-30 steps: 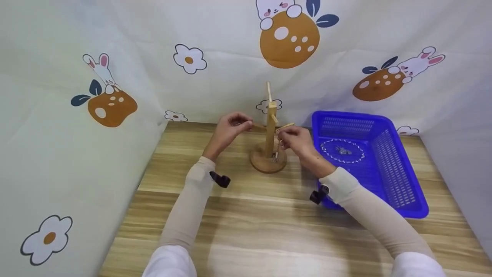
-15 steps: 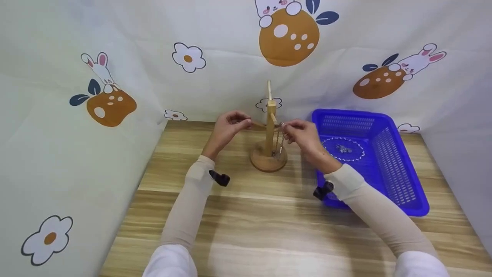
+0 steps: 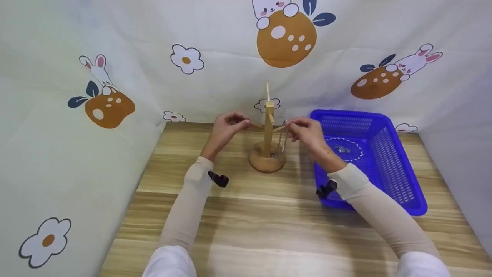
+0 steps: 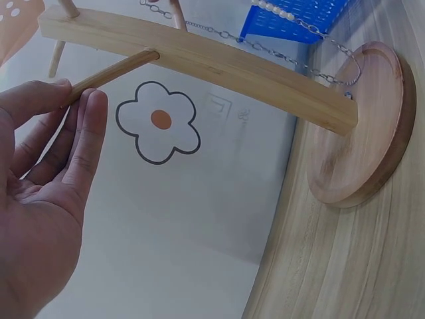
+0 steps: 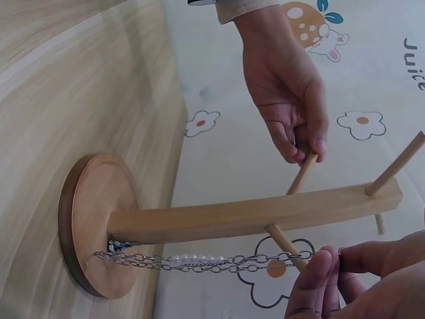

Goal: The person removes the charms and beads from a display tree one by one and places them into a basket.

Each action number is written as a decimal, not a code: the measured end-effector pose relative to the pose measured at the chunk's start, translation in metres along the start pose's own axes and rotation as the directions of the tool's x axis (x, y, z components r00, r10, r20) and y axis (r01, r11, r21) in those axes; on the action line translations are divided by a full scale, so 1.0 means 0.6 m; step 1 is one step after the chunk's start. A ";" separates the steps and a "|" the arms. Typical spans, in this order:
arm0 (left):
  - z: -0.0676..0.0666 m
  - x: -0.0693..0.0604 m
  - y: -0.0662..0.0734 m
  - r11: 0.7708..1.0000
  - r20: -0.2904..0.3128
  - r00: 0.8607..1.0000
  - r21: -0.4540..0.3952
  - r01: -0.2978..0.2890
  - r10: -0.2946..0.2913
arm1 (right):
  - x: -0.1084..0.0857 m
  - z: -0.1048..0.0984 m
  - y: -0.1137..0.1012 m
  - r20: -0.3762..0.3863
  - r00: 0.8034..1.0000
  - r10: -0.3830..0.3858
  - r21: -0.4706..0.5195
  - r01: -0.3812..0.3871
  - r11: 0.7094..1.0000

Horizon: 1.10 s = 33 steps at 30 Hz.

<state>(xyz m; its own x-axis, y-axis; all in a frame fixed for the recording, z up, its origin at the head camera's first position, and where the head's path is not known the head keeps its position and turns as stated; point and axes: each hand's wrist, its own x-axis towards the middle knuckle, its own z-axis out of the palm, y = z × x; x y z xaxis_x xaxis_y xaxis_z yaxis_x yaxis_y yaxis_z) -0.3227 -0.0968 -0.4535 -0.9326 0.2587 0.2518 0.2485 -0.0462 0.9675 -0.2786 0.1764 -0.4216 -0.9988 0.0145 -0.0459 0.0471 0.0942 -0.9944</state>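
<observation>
A wooden jewelry stand (image 3: 268, 134) with a round base and several pegs stands upright near the back wall. My left hand (image 3: 228, 129) pinches the tip of its left peg (image 4: 119, 72) between thumb and fingers. At the opposite peg (image 5: 282, 240), my right hand (image 3: 309, 134) pinches the upper end of a silver chain necklace (image 5: 229, 261) with a run of white pearls. The necklace hangs in two strands beside the post, its lower loop down by the base (image 4: 362, 133). Whether the chain goes over the peg or only past it, I cannot tell.
A blue plastic basket (image 3: 403, 169) stands to the right, partly beneath the right forearm. In it lies a white beaded necklace (image 3: 361, 148) spread in a ring, with a small silvery heap (image 3: 342, 149) inside. Patterned cloth walls (image 3: 223, 88) close off the back and sides.
My right hand has shifted right and slightly up along the right peg, drawing the necklace's upper end away from the post. The left hand keeps its pinch on the left peg.
</observation>
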 end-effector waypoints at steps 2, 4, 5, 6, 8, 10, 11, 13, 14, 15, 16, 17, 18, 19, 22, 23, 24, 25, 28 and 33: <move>0.000 -0.001 0.000 1.000 0.003 1.000 -0.007 -0.002 0.002 | 0.001 -0.003 0.000 0.006 1.000 -0.016 -0.004 0.016 1.000; 0.000 -0.002 0.001 1.000 0.004 1.000 -0.019 -0.005 0.005 | 0.001 -0.005 -0.002 0.007 1.000 -0.026 -0.009 0.026 1.000; -0.001 -0.002 0.001 1.000 0.005 1.000 -0.024 -0.006 0.006 | 0.002 -0.006 -0.002 0.007 1.000 -0.028 -0.010 0.028 1.000; -0.001 -0.002 0.001 1.000 0.005 1.000 -0.028 -0.006 0.006 | 0.002 -0.007 -0.003 0.009 1.000 -0.030 -0.013 0.030 0.999; -0.001 -0.002 0.002 0.999 0.002 1.000 -0.032 -0.011 0.012 | 0.003 -0.010 -0.005 0.008 1.000 -0.030 -0.018 0.030 0.999; 0.000 -0.002 0.001 0.999 0.002 1.000 -0.038 -0.013 0.013 | 0.002 -0.012 -0.008 0.005 1.000 -0.027 -0.015 0.028 1.000; 0.000 -0.002 0.001 0.999 0.003 1.000 -0.042 -0.015 0.015 | 0.002 -0.013 -0.009 0.004 1.000 -0.028 -0.015 0.028 0.999; 0.000 -0.001 0.000 0.999 0.003 1.000 -0.043 -0.020 0.020 | 0.001 -0.015 -0.012 -0.002 1.000 -0.028 -0.016 0.028 0.999; 0.000 -0.001 0.000 0.999 0.004 1.000 -0.042 -0.018 0.019 | 0.001 -0.016 -0.014 -0.002 1.000 -0.028 -0.017 0.028 0.999; 0.000 0.000 -0.001 0.999 0.004 1.000 -0.043 -0.017 0.017 | 0.000 -0.017 -0.015 -0.003 1.000 -0.028 -0.017 0.028 0.999; 0.000 0.000 -0.001 0.999 0.005 1.000 -0.045 -0.016 0.017 | 0.000 -0.018 -0.017 -0.005 1.000 -0.029 -0.019 0.029 0.999; 0.000 0.001 -0.001 0.999 0.005 1.000 -0.047 -0.015 0.016 | 0.000 -0.020 -0.018 -0.008 1.000 -0.029 -0.019 0.029 0.999; 0.001 0.001 -0.001 0.999 0.004 1.000 -0.048 -0.012 0.012 | 0.000 -0.021 -0.019 -0.010 0.999 -0.030 -0.016 0.030 0.999; 0.001 0.001 -0.002 0.999 0.002 1.000 -0.045 -0.008 0.008 | 0.000 -0.022 -0.020 -0.009 0.999 -0.032 -0.012 0.032 0.999; 0.001 0.002 -0.003 0.999 -0.001 1.000 -0.045 0.000 0.000 | 0.000 -0.026 -0.021 -0.012 0.999 -0.044 -0.007 0.044 0.999; 0.001 0.003 -0.003 0.999 -0.003 1.000 -0.041 0.002 -0.002 | 0.000 -0.028 -0.022 -0.013 0.999 -0.048 -0.006 0.048 0.999; 0.001 0.003 -0.003 0.999 -0.005 1.000 -0.037 0.005 -0.005 | -0.001 -0.030 -0.023 -0.012 0.999 -0.052 -0.008 0.052 0.999; 0.002 0.004 -0.003 0.999 -0.006 1.000 -0.033 0.008 -0.008 | -0.001 -0.032 -0.024 -0.015 0.998 -0.055 -0.009 0.055 0.998; 0.002 0.006 -0.004 1.000 -0.012 1.000 -0.026 0.016 -0.016 | -0.002 -0.039 -0.028 -0.017 0.998 -0.063 -0.008 0.063 0.998; 0.001 0.007 -0.003 1.000 -0.016 1.000 -0.021 -0.005 0.005 | -0.003 -0.046 -0.039 -0.018 0.997 -0.077 0.022 0.077 0.997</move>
<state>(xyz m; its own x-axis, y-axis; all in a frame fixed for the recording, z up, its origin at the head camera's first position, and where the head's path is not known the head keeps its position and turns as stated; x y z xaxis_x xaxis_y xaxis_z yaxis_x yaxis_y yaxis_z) -0.3270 -0.0953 -0.4544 -0.9354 0.2432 0.2568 0.2478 -0.0678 0.9664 -0.2776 0.2018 -0.3956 -0.9992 0.0253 0.0324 -0.0305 0.0731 -0.9969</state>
